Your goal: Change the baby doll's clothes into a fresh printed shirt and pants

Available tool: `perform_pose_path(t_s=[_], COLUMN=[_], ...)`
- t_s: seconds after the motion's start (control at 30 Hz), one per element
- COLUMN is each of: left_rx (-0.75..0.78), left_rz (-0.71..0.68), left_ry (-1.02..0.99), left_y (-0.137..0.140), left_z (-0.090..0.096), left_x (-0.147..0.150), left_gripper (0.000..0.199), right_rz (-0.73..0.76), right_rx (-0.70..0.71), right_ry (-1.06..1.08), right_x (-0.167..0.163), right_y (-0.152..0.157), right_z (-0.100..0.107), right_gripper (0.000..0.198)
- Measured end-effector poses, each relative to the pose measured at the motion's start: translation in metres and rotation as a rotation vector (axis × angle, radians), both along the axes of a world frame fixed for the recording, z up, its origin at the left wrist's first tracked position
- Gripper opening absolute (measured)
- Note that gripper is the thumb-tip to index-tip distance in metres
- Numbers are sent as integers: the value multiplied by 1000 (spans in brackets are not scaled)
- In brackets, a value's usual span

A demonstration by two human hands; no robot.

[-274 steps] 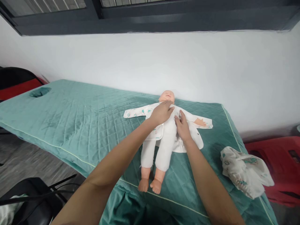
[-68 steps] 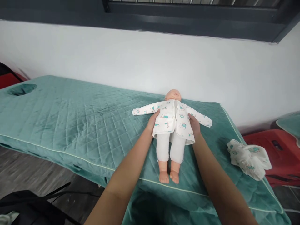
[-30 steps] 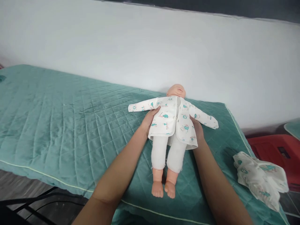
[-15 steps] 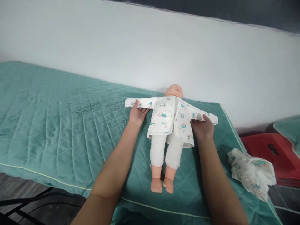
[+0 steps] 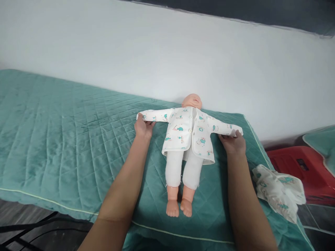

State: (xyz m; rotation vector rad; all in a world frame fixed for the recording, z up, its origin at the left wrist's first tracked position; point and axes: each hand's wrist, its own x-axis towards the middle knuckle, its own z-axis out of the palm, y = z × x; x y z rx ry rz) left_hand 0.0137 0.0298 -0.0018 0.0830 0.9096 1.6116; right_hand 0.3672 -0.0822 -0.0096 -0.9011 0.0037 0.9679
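A baby doll (image 5: 172, 205) lies on its back with its head near the wall. It wears a white printed jacket (image 5: 180, 134), whose front is partly open, over white-covered legs. My left hand (image 5: 144, 126) grips the cuff end of the sleeve on the left, thumb on top and fingers beneath. On the other side my right hand (image 5: 233, 142) holds the opposite sleeve close to its cuff, thumb above the cloth. Both sleeves are spread outward. The doll's hands do not show; the sleeves cover them.
The doll lies on a green quilted bed cover (image 5: 65, 139) against a white wall (image 5: 157, 52). A crumpled printed white cloth (image 5: 280, 191) is at the right edge. Beyond that edge stands a red plastic object (image 5: 295, 167). Black metal bars (image 5: 28, 226) show at lower left.
Both my hands have slid outward along the sleeves toward the cuffs, the left one farther. The doll stays in place, with only a slight shift of the view.
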Motion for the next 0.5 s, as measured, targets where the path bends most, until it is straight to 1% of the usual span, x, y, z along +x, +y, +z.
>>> perform_pose_path(t_s=[0.2, 0.5], left_rx=[-27, -24], left_rz=[74, 144], left_ry=[92, 223], left_y=[2, 4], left_z=[-2, -5], left_x=[-4, -6], left_gripper=[19, 21], right_rz=[-46, -51], right_rx=[-21, 17], right_ry=[20, 12], right_x=[4, 16], right_y=[0, 5], right_z=[-3, -15], right_gripper=[24, 16])
